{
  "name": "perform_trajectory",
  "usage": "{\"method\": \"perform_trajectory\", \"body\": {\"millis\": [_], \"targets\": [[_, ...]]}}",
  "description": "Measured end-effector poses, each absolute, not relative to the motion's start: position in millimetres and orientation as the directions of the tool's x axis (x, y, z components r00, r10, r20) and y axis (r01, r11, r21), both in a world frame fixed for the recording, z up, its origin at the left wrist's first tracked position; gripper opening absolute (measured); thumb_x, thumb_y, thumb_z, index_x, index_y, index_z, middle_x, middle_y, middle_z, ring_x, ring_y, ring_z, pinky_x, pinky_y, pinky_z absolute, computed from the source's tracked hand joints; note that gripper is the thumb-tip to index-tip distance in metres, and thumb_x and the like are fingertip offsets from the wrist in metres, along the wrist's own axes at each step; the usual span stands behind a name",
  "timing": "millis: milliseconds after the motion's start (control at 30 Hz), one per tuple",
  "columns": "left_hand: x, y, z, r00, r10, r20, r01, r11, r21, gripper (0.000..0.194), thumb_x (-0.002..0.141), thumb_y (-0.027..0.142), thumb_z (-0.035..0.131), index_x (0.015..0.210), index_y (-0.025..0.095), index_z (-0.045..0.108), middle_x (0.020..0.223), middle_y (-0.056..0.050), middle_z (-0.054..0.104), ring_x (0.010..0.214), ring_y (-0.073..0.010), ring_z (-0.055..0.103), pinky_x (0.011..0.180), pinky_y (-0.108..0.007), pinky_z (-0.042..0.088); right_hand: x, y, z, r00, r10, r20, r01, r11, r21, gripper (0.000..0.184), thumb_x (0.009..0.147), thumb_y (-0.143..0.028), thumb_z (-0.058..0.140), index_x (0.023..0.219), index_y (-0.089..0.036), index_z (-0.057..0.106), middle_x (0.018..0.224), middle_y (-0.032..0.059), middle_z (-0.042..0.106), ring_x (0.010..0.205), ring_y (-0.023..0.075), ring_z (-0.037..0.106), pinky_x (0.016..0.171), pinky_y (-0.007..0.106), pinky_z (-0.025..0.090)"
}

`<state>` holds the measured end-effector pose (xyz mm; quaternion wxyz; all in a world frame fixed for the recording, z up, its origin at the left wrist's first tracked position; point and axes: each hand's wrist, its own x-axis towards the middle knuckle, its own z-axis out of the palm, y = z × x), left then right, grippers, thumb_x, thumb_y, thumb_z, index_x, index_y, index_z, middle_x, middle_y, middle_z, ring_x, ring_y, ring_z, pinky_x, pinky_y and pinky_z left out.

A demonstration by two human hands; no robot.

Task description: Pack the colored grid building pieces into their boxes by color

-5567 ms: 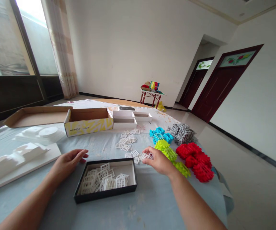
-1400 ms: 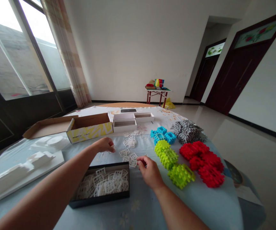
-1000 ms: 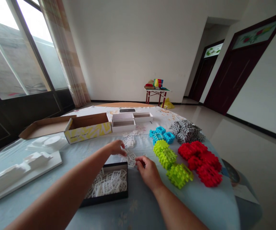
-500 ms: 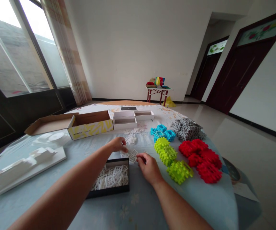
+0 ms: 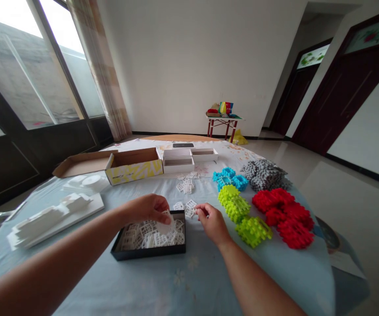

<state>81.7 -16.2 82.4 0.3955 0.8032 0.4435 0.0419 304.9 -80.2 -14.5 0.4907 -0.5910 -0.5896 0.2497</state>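
My left hand (image 5: 153,208) is closed in a pinch on a white plastic piece (image 5: 165,224), held just over the black box (image 5: 148,253). Many small white lattice pieces (image 5: 140,232) fill that box in a loose heap. Beyond the box's right corner, my right hand (image 5: 212,223) has its thumb and fingers pinched together at the edge of a white lattice piece (image 5: 190,213). Another lattice piece (image 5: 178,206) lies beside it on the cloth. Farther back is a scattered group of the same white pieces (image 5: 187,186).
Green (image 5: 235,207), blue (image 5: 226,179), red (image 5: 286,215) and grey (image 5: 263,174) interlocking blocks stand at the right. White foam-like parts (image 5: 58,215) lie left. Behind are a yellow-patterned cardboard box (image 5: 135,173), white trays (image 5: 178,167) and a dark flat device (image 5: 183,145).
My left hand has drawn back from the loose pieces to above the black box, carrying a white piece. My right hand stays by the small pile. The camera view has shifted slightly.
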Motion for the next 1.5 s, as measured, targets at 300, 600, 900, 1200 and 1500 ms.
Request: {"method": "perform_trajectory", "body": {"millis": [300,600,900,1200,1500], "targets": [[103.8,6.5,82.8,0.538,0.836,-0.106,0.756,-0.423,0.499,0.039,0.071,0.053,0.054,0.082,0.016,0.061,0.073,0.000,0.062,0.070,-0.0165,0.057,0.060,-0.024,0.041,317.6,-72.9,-18.5,0.311,0.915,0.258,0.443,0.101,-0.891,0.023,0.075,-0.030,0.047,0.085,-0.016,0.063,0.073,0.0048,0.067,0.064,0.0163,0.062,0.061,0.025,0.048],[148.4,33.3,53.4,0.570,0.770,-0.289,0.819,-0.505,0.272,0.024,0.083,0.033,0.054,0.098,0.014,0.058,0.097,-0.004,0.061,0.084,-0.0167,0.059,0.076,-0.037,0.048,324.3,-77.8,-24.3,0.300,0.916,0.267,0.495,0.089,-0.864,0.023,0.077,-0.026,0.045,0.087,-0.016,0.063,0.080,0.0070,0.069,0.069,0.0172,0.063,0.061,0.025,0.048],[144.0,60.3,36.6,0.613,0.701,-0.364,0.789,-0.518,0.330,0.023,0.084,0.032,0.054,0.095,0.013,0.059,0.093,-0.003,0.061,0.079,-0.0157,0.060,0.070,-0.034,0.050,322.0,-86.4,-20.7,0.262,0.915,0.308,0.529,0.131,-0.838,0.022,0.078,-0.024,0.045,0.087,-0.016,0.063,0.079,0.0062,0.068,0.071,0.0169,0.062,0.063,0.024,0.047],[166.5,62.1,35.4,0.691,0.671,-0.269,0.702,-0.535,0.470,0.026,0.083,0.034,0.054,0.099,0.013,0.057,0.092,-0.003,0.061,0.077,-0.0149,0.059,0.068,-0.033,0.050,321.6,-86.0,-13.6,0.266,0.920,0.289,0.489,0.130,-0.863,0.023,0.078,-0.025,0.045,0.087,-0.015,0.063,0.075,0.0057,0.067,0.069,0.0170,0.062,0.063,0.025,0.047],[181.0,58.2,39.5,0.663,0.657,-0.358,0.747,-0.549,0.375,0.024,0.083,0.032,0.054,0.097,0.013,0.058,0.097,-0.004,0.061,0.085,-0.0175,0.059,0.074,-0.037,0.049,323.8,-84.2,-16.6,0.261,0.925,0.276,0.463,0.131,-0.877,0.021,0.078,-0.026,0.047,0.088,-0.017,0.064,0.075,0.0044,0.067,0.070,0.0167,0.062,0.063,0.025,0.047]]}}
